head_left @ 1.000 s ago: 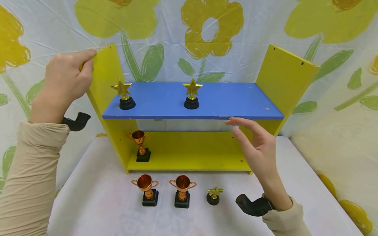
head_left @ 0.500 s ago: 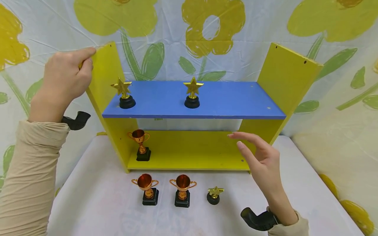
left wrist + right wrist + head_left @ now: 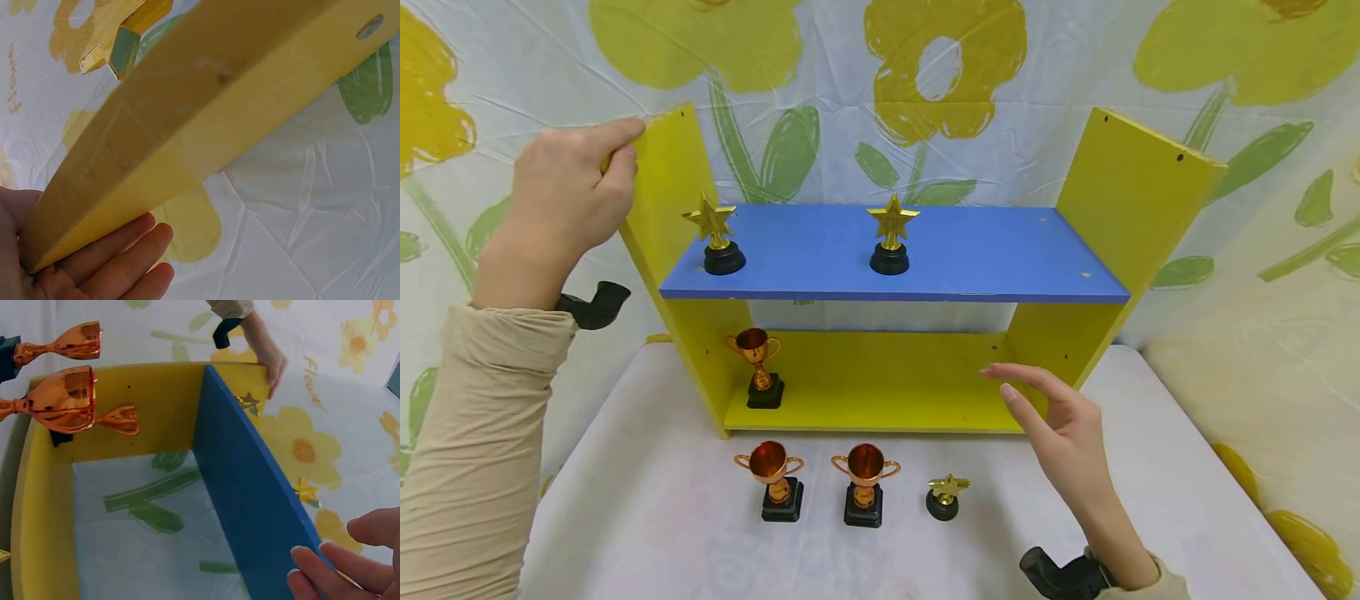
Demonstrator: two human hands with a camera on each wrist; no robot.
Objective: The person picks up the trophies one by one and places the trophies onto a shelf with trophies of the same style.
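Note:
My left hand [image 3: 568,187] grips the front upper corner of the shelf's yellow left side panel [image 3: 673,167]. In the left wrist view, the thumb and fingers [image 3: 125,262] lie on either side of that panel. My right hand [image 3: 1063,425] hangs with relaxed, parted fingers in front of the lower right of the shelf, holding nothing. To its lower left, a small gold star trophy [image 3: 943,502] stands on the table. Beside it are two copper-coloured cup trophies [image 3: 863,492] [image 3: 782,487] on black bases.
Two gold star trophies [image 3: 722,237] [image 3: 891,237] stand on the blue middle board [image 3: 992,250], at its left end and near its middle. Another cup trophy [image 3: 760,371] sits at the left of the yellow bottom board [image 3: 880,383]. A flowered cloth [image 3: 1060,50] hangs behind.
My right hand has come down from the blue board's front edge to the height of the bottom board. The left hand keeps its grip on the panel. The trophies stay in place.

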